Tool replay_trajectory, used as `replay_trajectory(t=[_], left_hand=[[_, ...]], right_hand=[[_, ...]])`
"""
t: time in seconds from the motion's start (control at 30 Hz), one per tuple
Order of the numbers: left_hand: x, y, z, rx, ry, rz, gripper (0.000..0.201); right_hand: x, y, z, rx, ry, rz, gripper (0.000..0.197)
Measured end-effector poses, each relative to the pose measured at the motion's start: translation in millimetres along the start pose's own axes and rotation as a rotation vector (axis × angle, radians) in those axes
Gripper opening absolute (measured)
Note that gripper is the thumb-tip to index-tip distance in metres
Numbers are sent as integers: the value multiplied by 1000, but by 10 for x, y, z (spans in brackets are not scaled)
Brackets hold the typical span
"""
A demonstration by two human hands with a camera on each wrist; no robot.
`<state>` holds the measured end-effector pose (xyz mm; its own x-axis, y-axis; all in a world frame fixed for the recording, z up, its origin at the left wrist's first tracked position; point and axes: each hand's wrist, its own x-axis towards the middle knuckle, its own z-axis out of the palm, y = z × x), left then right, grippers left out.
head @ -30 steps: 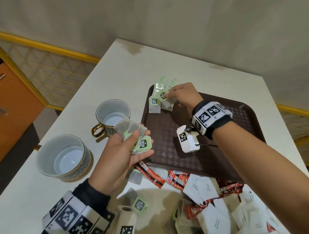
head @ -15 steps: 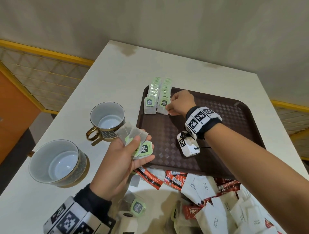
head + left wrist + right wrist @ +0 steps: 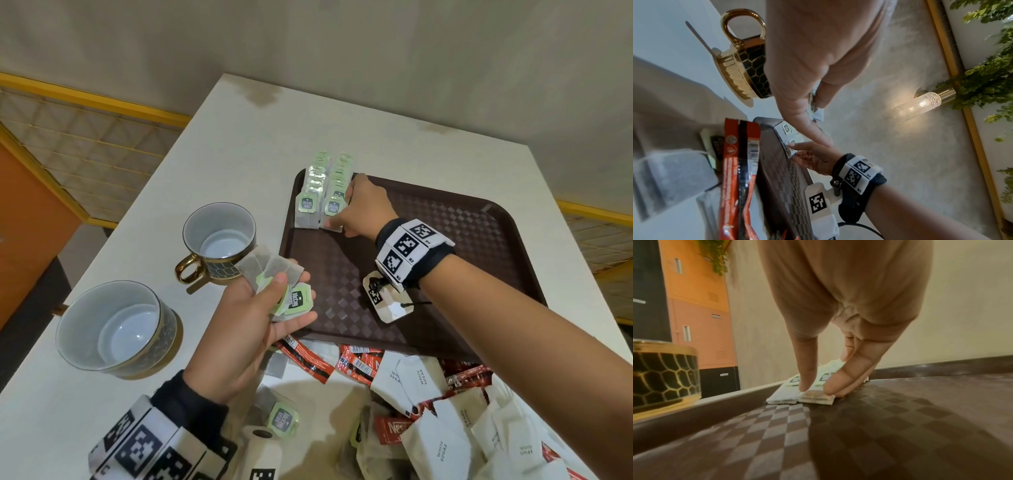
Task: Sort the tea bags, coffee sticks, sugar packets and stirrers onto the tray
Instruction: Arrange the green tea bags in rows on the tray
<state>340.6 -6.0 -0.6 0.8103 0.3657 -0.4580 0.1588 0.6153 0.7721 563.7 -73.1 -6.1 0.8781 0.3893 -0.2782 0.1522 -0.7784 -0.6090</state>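
Note:
A brown tray (image 3: 462,240) lies on the white table. Two rows of green-tagged tea bags (image 3: 306,202) stand in its far left corner. My right hand (image 3: 346,209) lies against the right row, thumb at its near end and straight fingers along its right side. The right wrist view shows the thumb and fingertips (image 3: 840,386) pressing on that stack (image 3: 813,397). My left hand (image 3: 294,298) hovers at the tray's near left edge and grips a fan of several tea bags (image 3: 270,267) between thumb and fingers.
Red coffee sticks (image 3: 308,359), white sugar packets (image 3: 435,445) and a loose tea bag (image 3: 282,419) are piled at the table's near edge. A gold-handled cup (image 3: 219,240) and a wider cup (image 3: 113,325) stand left of the tray.
My right hand has set a tea bag into the right row and now rests against that row. The left hand keeps its fan of tea bags in about the same place.

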Motion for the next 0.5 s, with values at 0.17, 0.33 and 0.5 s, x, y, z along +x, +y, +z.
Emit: replay_trajectory(t=[0.17, 0.33, 0.5], left_hand=[[-15, 2, 20, -4, -10, 5, 22], [-22, 18, 14, -10, 2, -1, 22], [-28, 0, 0, 14, 8, -1, 26]], right_hand=[[41, -31, 74, -49, 13, 15, 75], [85, -40, 52, -71, 16, -1, 67], [25, -92, 19, -188, 66, -202, 57]])
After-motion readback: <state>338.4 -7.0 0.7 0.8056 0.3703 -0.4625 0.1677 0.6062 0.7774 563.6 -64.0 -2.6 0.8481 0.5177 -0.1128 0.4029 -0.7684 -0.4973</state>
